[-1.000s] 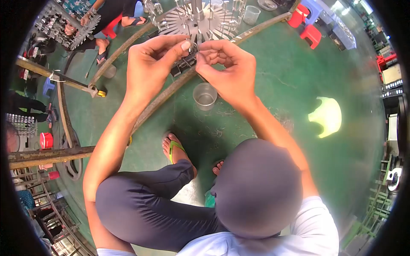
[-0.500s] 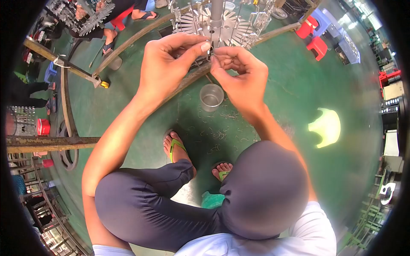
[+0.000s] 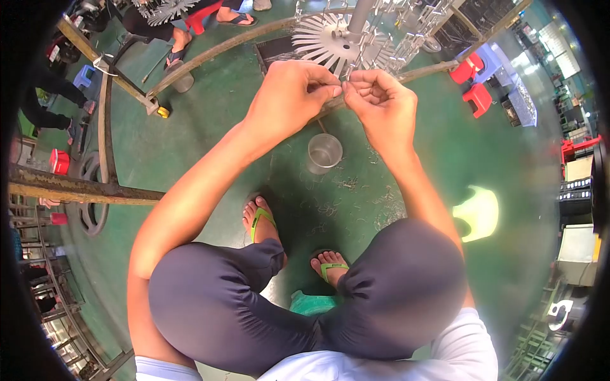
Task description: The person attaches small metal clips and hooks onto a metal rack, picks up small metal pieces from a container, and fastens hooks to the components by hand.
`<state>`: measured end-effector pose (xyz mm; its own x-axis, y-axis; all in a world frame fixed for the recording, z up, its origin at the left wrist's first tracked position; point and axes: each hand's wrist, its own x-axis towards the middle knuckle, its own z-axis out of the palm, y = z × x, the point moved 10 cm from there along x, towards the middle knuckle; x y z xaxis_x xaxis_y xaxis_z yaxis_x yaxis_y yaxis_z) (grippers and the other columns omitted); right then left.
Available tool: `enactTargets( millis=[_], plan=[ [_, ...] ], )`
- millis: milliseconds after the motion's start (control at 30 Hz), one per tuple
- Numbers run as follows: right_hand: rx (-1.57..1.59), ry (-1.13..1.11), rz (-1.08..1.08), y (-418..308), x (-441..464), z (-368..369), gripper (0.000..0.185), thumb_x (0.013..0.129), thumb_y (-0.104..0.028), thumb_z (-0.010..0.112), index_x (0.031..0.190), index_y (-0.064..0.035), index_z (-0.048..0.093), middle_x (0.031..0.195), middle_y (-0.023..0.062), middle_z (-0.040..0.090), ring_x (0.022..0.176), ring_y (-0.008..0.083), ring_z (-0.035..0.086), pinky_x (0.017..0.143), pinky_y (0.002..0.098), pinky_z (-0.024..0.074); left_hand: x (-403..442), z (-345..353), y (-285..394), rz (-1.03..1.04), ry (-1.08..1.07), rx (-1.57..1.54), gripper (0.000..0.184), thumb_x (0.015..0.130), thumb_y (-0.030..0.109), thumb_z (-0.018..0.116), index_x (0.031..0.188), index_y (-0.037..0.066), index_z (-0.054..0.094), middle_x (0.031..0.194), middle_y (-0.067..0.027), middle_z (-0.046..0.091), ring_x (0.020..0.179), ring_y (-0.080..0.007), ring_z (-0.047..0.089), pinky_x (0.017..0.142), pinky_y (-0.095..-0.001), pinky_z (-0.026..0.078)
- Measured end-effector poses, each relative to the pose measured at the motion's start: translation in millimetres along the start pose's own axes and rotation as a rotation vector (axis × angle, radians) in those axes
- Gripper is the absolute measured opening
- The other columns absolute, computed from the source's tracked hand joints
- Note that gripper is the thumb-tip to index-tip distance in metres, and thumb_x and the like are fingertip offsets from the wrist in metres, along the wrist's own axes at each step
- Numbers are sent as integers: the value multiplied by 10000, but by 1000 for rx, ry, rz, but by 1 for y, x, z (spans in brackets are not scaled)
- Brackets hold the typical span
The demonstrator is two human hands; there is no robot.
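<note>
Green floor (image 3: 155, 149) spread beneath the left hand (image 3: 289, 98) and right hand (image 3: 385, 105), which pinched a tiny part (image 3: 345, 81) before the rack's (image 3: 335, 43) near edge, seemingly mid-adjustment, the next move calling for a steady grip.

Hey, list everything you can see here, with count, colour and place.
Finned disc: one, silver, ahead of the hands
Hanging metal pieces: many, silver, above the disc
Brown bars: several, brown, left and ahead
Container: one, see-through, floor between the forearms
Scraps: many, pale, floor near the container
Red stools: two, red, upper right
Yellow stool: one, yellow, right
Red box: one, red, far left
Other people's legs: at least two people, dark trousers, upper left
Edge clutter: uncounted, too blurred
Sandalled feet: two, green straps, floor
Knees: two, dark grey trousers, bottom
Left hand, right hand: one each, bare, fingertips pinched, top centre
</note>
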<state>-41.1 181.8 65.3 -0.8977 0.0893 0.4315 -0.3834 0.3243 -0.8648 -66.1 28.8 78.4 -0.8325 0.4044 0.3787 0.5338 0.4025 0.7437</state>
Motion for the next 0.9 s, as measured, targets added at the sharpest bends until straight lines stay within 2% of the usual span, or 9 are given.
enactTargets(
  millis=[100, 267, 467, 567, 667, 700, 800, 833, 900],
  plan=[
    [-98, -30, 20, -6, 5, 0, 202, 880, -14, 787, 1047, 72, 711, 870, 47, 733, 770, 67, 677, 712, 216, 568, 2, 2, 4, 75, 26, 56, 164, 889, 73, 740, 1015, -29, 758, 902, -150, 755, 769, -194, 718, 725, -325, 570],
    [-277, -29, 9, -40, 14, -2, 219, 876, -158, 752, 916, 58, 761, 737, 130, 752, 658, 116, 705, 637, 299, 558, 6, 2, 10, 142, 70, 171, 162, 874, 53, 709, 998, -40, 754, 903, -192, 745, 761, -252, 728, 712, -355, 565],
    [-417, -57, 63, -43, 32, 0, 239, 850, -189, 735, 849, 47, 773, 667, 152, 721, 605, 201, 709, 619, 352, 544, 6, 3, -4, 67, 149, 56, 165, 853, 95, 732, 916, -55, 761, 784, -196, 727, 698, -239, 720, 672, -361, 549],
    [-424, -94, 118, -35, 40, -2, 219, 839, -175, 735, 838, 40, 779, 650, 139, 719, 596, 196, 708, 614, 342, 550, 4, 7, -16, -193, -29, 16, 264, 875, 168, 744, 1000, -64, 755, 905, -198, 745, 791, -243, 740, 727, -361, 585],
    [-375, -94, 189, -27, 45, -6, 213, 833, -165, 739, 813, 44, 777, 648, 129, 723, 593, 178, 708, 599, 327, 553, -8, 50, -74, -711, -86, -775, 413, 917, 240, 733, 1171, -81, 677, 1091, -198, 707, 927, -278, 738, 825, -377, 614],
    [-352, -92, 215, -24, 48, -7, 214, 831, -162, 742, 804, 47, 775, 649, 126, 725, 592, 172, 708, 593, 321, 555, -6, 58, -78, -731, -114, -938, 412, 986, 208, 652, 1266, -82, 572, 1209, -202, 639, 1031, -321, 709, 924, -409, 611],
    [-366, -88, 181, -13, 59, -10, 212, 826, -145, 743, 796, 63, 770, 653, 127, 728, 585, 161, 708, 574, 313, 555, 13, 75, -86, -623, 63, -1345, 308, 1016, 152, 593, 1236, -62, 567, 1187, -205, 651, 1069, -312, 698, 960, -413, 597],
    [-389, -85, 176, -13, 61, -12, 209, 826, -142, 743, 799, 64, 770, 654, 129, 728, 582, 161, 708, 571, 313, 555, 17, 81, -89, -653, 56, -1361, 260, 1037, 135, 558, 1219, -51, 566, 1187, -211, 664, 1091, -317, 688, 976, -428, 592],
    [-437, -74, 173, -14, 63, -18, 204, 826, -135, 743, 805, 65, 771, 657, 132, 728, 576, 160, 707, 565, 313, 553, 21, 87, -92, -679, 68, -1372, 287, 1044, 164, 563, 1227, -57, 557, 1183, -219, 673, 1090, -320, 691, 977, -427, 591]
  ],
)
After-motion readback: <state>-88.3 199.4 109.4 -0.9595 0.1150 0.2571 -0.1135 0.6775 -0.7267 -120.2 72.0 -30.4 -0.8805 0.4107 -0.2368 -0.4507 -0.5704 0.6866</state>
